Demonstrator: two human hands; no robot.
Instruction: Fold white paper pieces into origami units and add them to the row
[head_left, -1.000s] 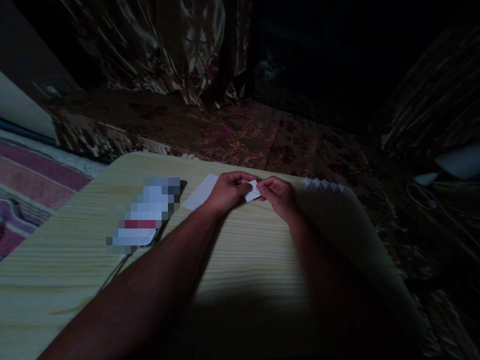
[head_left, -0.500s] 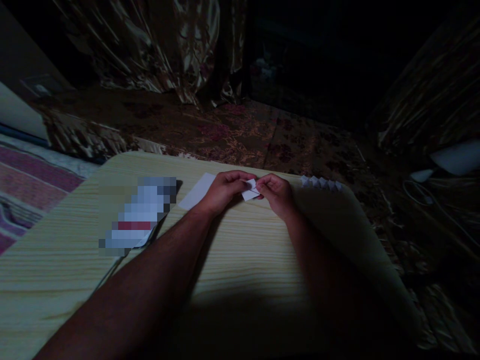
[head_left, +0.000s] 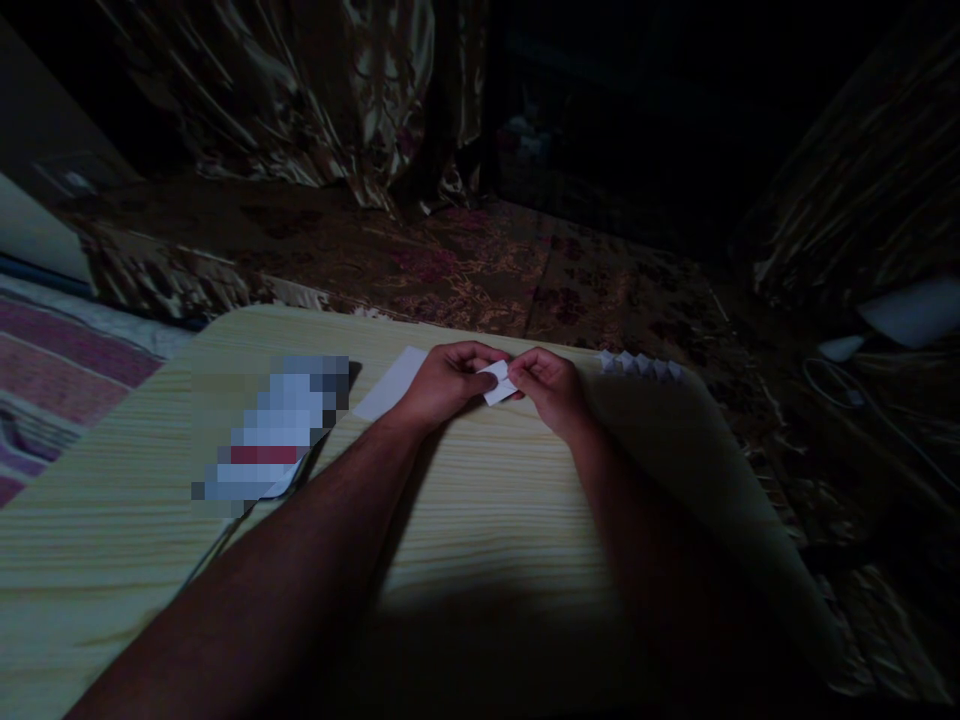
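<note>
Between my hands, over the far part of the wooden table, is a small folded piece of white paper. My left hand pinches its left side, thumb on top and fingers behind. The thumb and fingers of my right hand close on its right edge. A crease or flap line runs across the paper near my right thumb. Flat on the table beside my left hand lies a white paper sheet, partly covered by that hand. To the right, several small folded white paper pieces stand in a row near the far edge.
A device with a blurred-out screen lies on the left of the table, a cable running from it towards me. Beyond the table are a patterned sofa cover and draped curtains. A striped cloth shows at left.
My left thumb has shifted slightly on the folded paper, and more of the paper's upper face shows. Both hands stay in nearly the same place; the view has moved a little.
</note>
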